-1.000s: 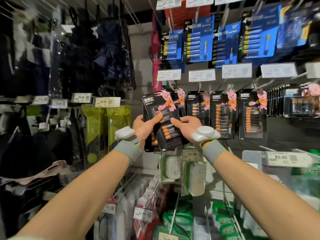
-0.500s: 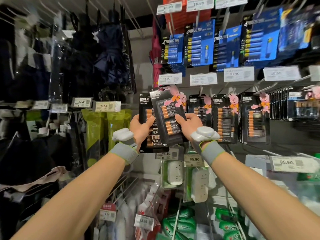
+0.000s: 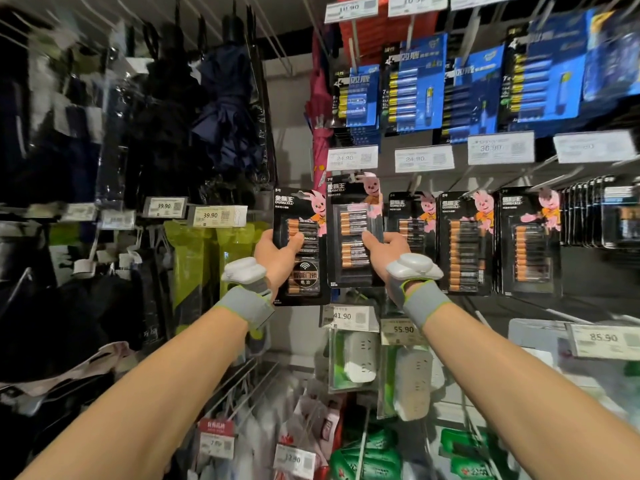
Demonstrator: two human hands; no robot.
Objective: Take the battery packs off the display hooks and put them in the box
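Note:
My left hand [image 3: 277,252] grips a black battery pack [image 3: 302,271] with a pink rabbit on its card, thumb across its front. My right hand [image 3: 384,252] holds a second black battery pack [image 3: 353,233] upright beside it, its top at the display hook under the 24.90 tag. Whether that pack hangs on the hook or is free, I cannot tell. More black packs [image 3: 465,240] hang in a row to the right. Blue battery packs [image 3: 414,84] hang on the row above. No box is in view.
Price tags [image 3: 424,158] stick out on hook ends between the rows. Power strips [image 3: 358,355] in clear packs hang below my hands. Dark umbrellas [image 3: 225,109] and green packets [image 3: 188,258] fill the rack on the left. Both wrists wear grey bands with white devices.
The two packs, overlapped and tilted a second ago, are now side by side and upright. My right hand has lifted its pack up to the hook row; my left hand shifted slightly left.

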